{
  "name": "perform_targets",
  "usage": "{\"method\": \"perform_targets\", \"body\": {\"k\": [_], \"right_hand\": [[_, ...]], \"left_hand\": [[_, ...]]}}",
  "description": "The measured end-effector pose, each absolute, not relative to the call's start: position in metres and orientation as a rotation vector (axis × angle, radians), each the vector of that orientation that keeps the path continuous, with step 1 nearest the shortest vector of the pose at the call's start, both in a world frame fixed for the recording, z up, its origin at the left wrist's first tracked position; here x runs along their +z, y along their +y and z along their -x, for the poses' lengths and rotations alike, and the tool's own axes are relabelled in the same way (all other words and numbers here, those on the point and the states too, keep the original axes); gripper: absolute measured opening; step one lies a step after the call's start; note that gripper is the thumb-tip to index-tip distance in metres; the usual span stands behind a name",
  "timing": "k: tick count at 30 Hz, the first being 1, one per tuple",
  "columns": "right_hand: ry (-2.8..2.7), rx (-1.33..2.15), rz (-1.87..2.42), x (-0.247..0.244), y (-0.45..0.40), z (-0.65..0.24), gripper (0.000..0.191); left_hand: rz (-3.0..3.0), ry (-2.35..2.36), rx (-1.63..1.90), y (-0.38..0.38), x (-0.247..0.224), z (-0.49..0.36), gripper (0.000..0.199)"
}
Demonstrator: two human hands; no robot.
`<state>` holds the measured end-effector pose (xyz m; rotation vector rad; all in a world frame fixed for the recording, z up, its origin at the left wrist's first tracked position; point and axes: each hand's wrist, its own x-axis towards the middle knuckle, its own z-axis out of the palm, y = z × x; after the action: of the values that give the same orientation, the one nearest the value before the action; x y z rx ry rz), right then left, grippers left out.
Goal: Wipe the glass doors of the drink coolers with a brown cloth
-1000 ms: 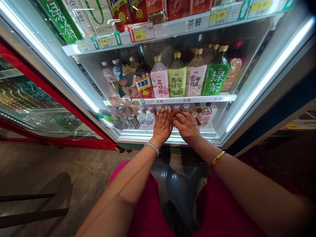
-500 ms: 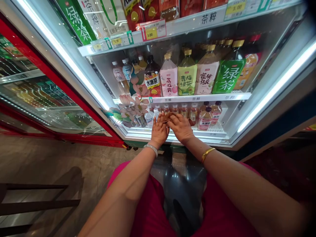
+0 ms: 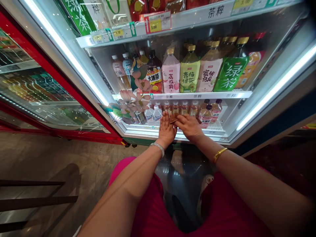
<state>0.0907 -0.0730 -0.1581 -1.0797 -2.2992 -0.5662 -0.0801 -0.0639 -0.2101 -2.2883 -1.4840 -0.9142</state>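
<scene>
A brown cloth [image 3: 174, 117] lies bunched against the glass door of a lit drinks fridge, and part of it is hidden under my right hand. My right hand [image 3: 190, 126] presses on this cloth with bent fingers, a gold bangle on its wrist. Close beside it, my left hand [image 3: 167, 129] rests flat with its fingers stretched upward, the cloth near its fingertips. A pale bangle circles the left wrist. Pink flower decals [image 3: 134, 100] show on the glass left of my hands. Behind them stand small bottles [image 3: 157, 113] on the bottom shelf.
Large tea bottles [image 3: 189, 72] line the middle shelf. Price tags [image 3: 158, 23] hang along the upper shelf edge. A red-framed fridge [image 3: 74, 112] stands at left. Dark wooden bars [image 3: 37, 201] are at lower left. My knees, in magenta cloth [image 3: 150, 204], are bent below the door.
Both hands have shifted slightly right across the glass with the cloth. The view has tilted a little, and a shoe now shows between my knees.
</scene>
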Motion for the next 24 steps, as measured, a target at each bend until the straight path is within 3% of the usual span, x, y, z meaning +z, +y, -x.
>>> {"method": "perform_targets", "body": {"k": [6,13,18,24], "right_hand": [[-2.095,-0.599,1.213,-0.144,-0.072,-0.112,0.027],[-2.180,-0.656,1.134,-0.150,-0.079,-0.132,0.023],[-1.915,-0.668,1.283,-0.130,-0.077,-0.164,0.027],[-2.276,-0.627,1.191,-0.148,-0.087,-0.168,0.020]], "left_hand": [[2.328,-1.377,-0.928,-0.061,-0.188,0.054,0.068],[2.299,-1.471,-0.980,-0.059,-0.192,0.036,0.092],[2.342,-1.291,-0.941,-0.057,-0.180,0.022,0.087],[2.313,-1.382,-1.027,-0.050,-0.176,0.013,0.098]]}}
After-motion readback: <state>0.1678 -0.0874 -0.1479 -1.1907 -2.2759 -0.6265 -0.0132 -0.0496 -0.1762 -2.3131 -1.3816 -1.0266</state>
